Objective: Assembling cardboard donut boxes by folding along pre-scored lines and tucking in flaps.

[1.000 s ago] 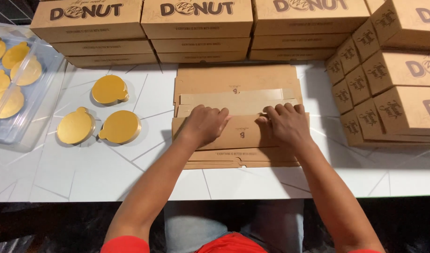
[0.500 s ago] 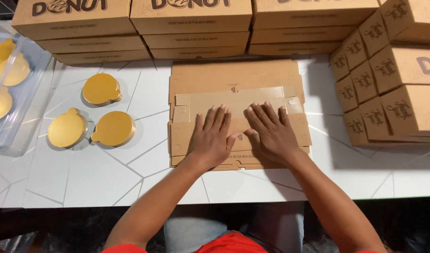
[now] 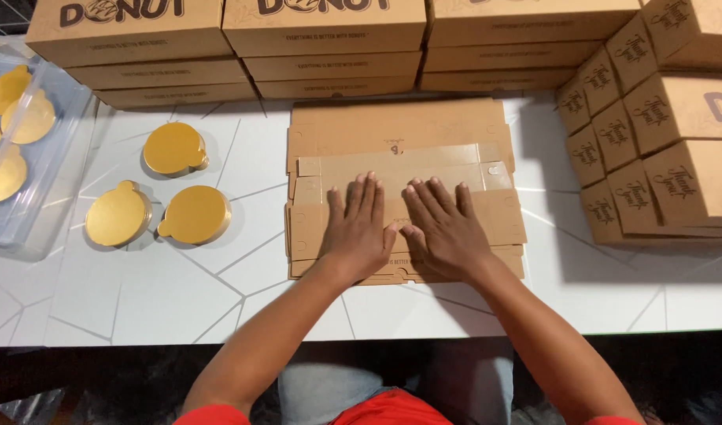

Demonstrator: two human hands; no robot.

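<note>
A stack of flat, unfolded brown cardboard box blanks (image 3: 400, 134) lies on the white table (image 3: 140, 291) in front of me. My left hand (image 3: 358, 228) rests flat on the top blank, fingers spread and pointing away from me. My right hand (image 3: 446, 228) lies flat right beside it, thumbs nearly touching. Both palms press on the near half of the top blank, where a folded panel runs across. Neither hand grips anything.
Folded brown boxes are stacked along the back (image 3: 321, 39) and at the right (image 3: 668, 134). Three gold round cake boards (image 3: 176, 149) lie left of the blanks. A clear plastic bin (image 3: 30, 157) with more gold boards sits at the far left.
Both hands have slid from the blank's outer parts toward its middle and opened flat, side by side. The view has shifted slightly.
</note>
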